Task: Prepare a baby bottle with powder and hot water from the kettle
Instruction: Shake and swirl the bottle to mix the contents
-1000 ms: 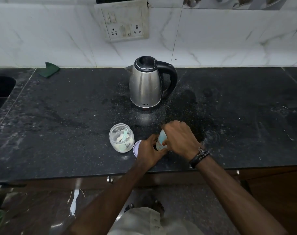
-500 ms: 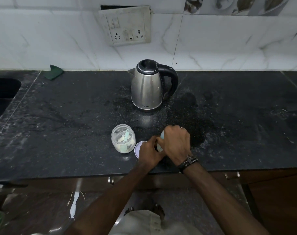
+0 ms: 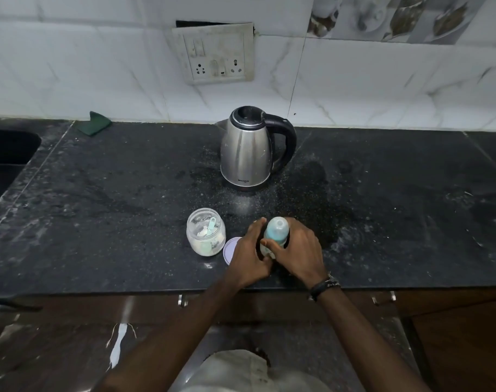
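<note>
Standing kettle (image 3: pixel 246 154), brand lettering illegible

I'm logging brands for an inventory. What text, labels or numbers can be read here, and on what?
Kettle: a small brand mark low on its steel body, too blurred to read.
Baby bottle: faint print on its side, unreadable.
Powder jar, socket plate: no text visible.

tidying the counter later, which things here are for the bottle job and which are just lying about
For the job: baby bottle gripped by both hands, kettle, powder jar with its scoop, jar lid.

Lying about: green cloth by the wall, wall socket.
</note>
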